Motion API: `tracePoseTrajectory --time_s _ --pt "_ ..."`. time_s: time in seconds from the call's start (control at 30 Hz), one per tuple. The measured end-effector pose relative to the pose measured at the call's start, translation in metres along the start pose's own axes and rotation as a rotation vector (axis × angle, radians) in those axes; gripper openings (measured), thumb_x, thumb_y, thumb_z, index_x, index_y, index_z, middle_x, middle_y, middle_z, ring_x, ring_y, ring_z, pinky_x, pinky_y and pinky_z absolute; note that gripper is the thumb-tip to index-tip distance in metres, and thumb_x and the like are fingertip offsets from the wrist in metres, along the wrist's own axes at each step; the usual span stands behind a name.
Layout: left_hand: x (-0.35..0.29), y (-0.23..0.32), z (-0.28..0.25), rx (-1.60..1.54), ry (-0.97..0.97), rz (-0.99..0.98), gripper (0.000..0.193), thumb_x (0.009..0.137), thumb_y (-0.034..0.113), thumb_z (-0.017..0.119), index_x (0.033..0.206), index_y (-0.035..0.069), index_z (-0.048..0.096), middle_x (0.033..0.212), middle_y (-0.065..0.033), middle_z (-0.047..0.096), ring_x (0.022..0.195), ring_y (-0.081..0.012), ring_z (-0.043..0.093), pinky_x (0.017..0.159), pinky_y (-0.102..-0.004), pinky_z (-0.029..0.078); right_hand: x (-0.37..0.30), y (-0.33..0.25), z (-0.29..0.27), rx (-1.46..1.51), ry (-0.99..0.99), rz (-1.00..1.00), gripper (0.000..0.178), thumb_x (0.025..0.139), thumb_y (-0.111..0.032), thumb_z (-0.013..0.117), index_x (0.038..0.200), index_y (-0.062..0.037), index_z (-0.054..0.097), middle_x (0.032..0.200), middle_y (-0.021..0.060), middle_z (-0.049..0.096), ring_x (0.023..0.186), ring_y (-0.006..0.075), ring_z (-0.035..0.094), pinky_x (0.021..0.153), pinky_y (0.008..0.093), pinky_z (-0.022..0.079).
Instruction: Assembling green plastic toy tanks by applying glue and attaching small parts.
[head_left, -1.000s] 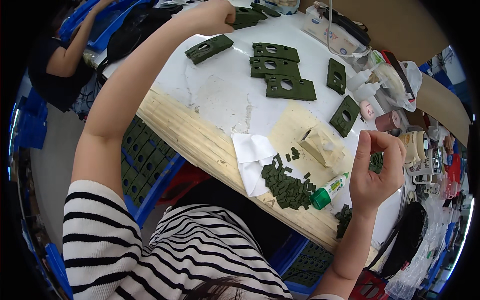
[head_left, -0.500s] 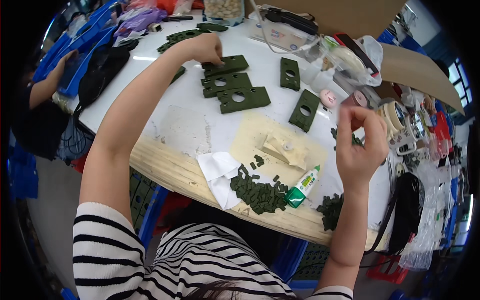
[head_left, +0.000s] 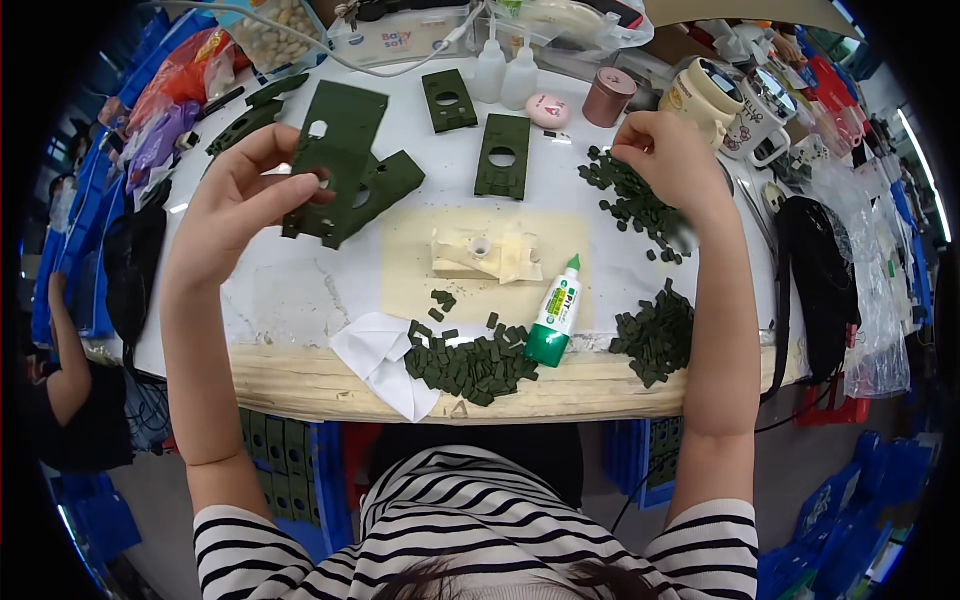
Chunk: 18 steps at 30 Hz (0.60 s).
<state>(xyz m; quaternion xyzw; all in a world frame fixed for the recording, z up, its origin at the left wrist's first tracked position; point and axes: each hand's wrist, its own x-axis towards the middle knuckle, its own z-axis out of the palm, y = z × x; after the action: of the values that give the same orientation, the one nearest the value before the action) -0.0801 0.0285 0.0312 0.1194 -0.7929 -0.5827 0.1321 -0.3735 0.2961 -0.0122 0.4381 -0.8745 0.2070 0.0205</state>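
Note:
A dark green plastic plate [head_left: 347,125] with a round hole is raised off the table, gripped by its near left edge between the thumb and fingers of my left hand [head_left: 225,215]. Behind it another green plate [head_left: 400,178] lies partly covered. At the right, my right hand [head_left: 680,165] reaches into a pile of small rounded green pieces [head_left: 630,205], fingertips pinched together; whatever is between them is too small to make out. Two more holed plates, one farther back [head_left: 455,117] and one nearer [head_left: 502,130], lie flat between my hands.
A tape-covered block [head_left: 515,262] sits mid-table. Near the front edge are a white cloth [head_left: 375,350], a pile of rectangular green pieces [head_left: 480,365], a green-tipped glue bottle [head_left: 555,315] and another green pile [head_left: 655,335]. Squeeze bottles [head_left: 520,80], a pink tin [head_left: 608,98] and mugs [head_left: 700,100] stand behind.
My left hand has lifted a plate from the group on the table and brought it nearer. My right hand has gone from hanging in the air to the rounded pieces. The view has turned right.

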Motion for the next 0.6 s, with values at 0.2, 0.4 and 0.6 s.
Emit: tracePoseTrajectory --time_s 0.2,0.4,0.6 --pt "0.024 0.011 0.061 -0.265 -0.148 0.07 0.05 0.087 0.013 0.061 0.131 -0.005 0.045 0.119 -0.0134 0.061 0.109 -0.0172 0.06 0.093 -0.0296 0.049 0.006 -0.013 0.017 -0.062 -0.002 0.008 0.01 0.081 -0.015 0.067 0.088 -0.0093 0.073 0.083 0.0083 0.07 0.085 0.0269 0.065 0.076 0.0392 0.051" --pt "0.006 -0.012 0.075 -0.418 -0.067 -0.104 0.055 0.088 0.014 0.061 0.134 -0.006 0.04 0.119 -0.0205 0.06 0.112 -0.0261 0.061 0.091 -0.0369 0.054 0.004 -0.011 0.008 -0.043 -0.047 -0.037 0.012 0.078 -0.008 0.069 0.089 -0.0032 0.07 0.082 0.0114 0.07 0.074 0.024 0.066 0.07 0.0348 0.052" --pt "0.006 -0.012 0.077 -0.467 0.0 -0.108 0.056 0.09 0.014 0.058 0.136 -0.007 0.034 0.121 -0.0229 0.059 0.113 -0.0273 0.061 0.093 -0.0382 0.053 -0.001 -0.011 0.009 0.036 -0.182 -0.024 0.009 0.075 -0.001 0.07 0.083 0.0012 0.066 0.073 0.0092 0.066 0.067 0.0177 0.063 0.067 0.0297 0.051"
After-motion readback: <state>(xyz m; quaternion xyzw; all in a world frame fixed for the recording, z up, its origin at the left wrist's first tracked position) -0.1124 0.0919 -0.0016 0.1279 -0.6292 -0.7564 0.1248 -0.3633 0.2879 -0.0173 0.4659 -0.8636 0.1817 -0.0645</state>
